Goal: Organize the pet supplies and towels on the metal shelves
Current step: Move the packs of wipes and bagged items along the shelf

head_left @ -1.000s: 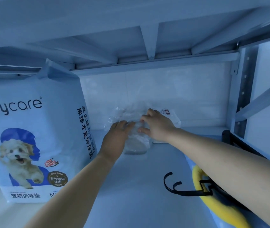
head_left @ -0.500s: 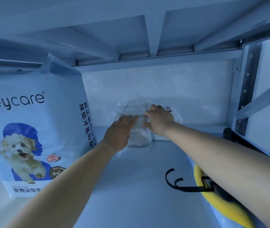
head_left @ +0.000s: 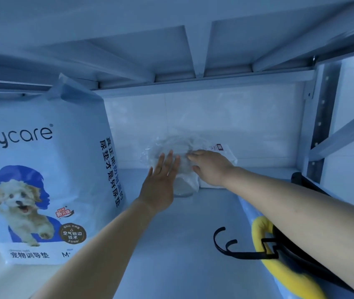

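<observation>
A clear plastic-wrapped package [head_left: 184,180] with something white inside stands at the back of the metal shelf [head_left: 182,244], against the wall. My left hand [head_left: 161,186] lies flat against its left front, fingers straight. My right hand [head_left: 210,167] rests on its right top with the fingers stretched over the wrap. Behind my right hand a white packet with a small dark label [head_left: 225,151] leans on the wall. A large pet training pad bag [head_left: 42,180] with a puppy picture stands upright at the left.
At the right edge lies a yellow padded item [head_left: 279,270] with a black wire hanger hook [head_left: 228,247] and black straps. The upper shelf [head_left: 171,50] hangs low overhead. A grey upright post [head_left: 320,117] bounds the right side.
My left hand's fingers have straightened and flattened against the package. Both hands have pushed it slightly further back toward the wall.
</observation>
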